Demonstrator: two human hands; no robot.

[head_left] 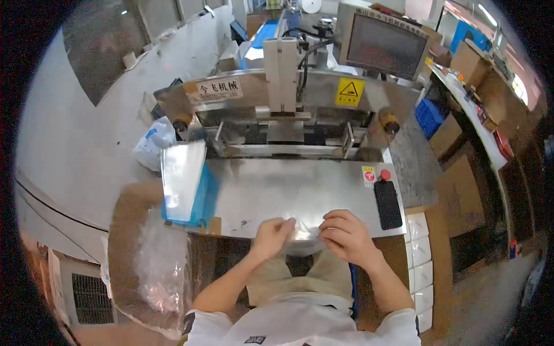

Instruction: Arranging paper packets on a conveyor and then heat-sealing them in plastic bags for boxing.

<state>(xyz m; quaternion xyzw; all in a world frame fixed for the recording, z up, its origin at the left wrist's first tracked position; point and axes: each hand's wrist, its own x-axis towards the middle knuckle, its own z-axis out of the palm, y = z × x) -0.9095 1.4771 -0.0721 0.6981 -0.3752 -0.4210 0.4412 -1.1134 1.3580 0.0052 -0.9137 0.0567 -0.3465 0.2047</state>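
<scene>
My left hand [273,237] and my right hand [347,235] are raised at the front edge of the steel worktop [271,190], a short way apart. Between them stretches a thin clear plastic piece [303,232], apparently a bag, with light glinting off it. Thumb and fingers of each hand are pinched at its sides. The machine's pressing part [285,131] stands beyond the worktop, straight ahead. To the left of my hands, white or clear flat sleeves [183,173] rest in a blue bin [206,196].
A black phone [388,205] lies at the worktop's right edge, below a red stop button [385,175]. An open cardboard box [130,236] with clear plastic bags [158,265] stands low on the left. White boxes [420,251] are stacked low right. A screen [385,46] sits above the machine.
</scene>
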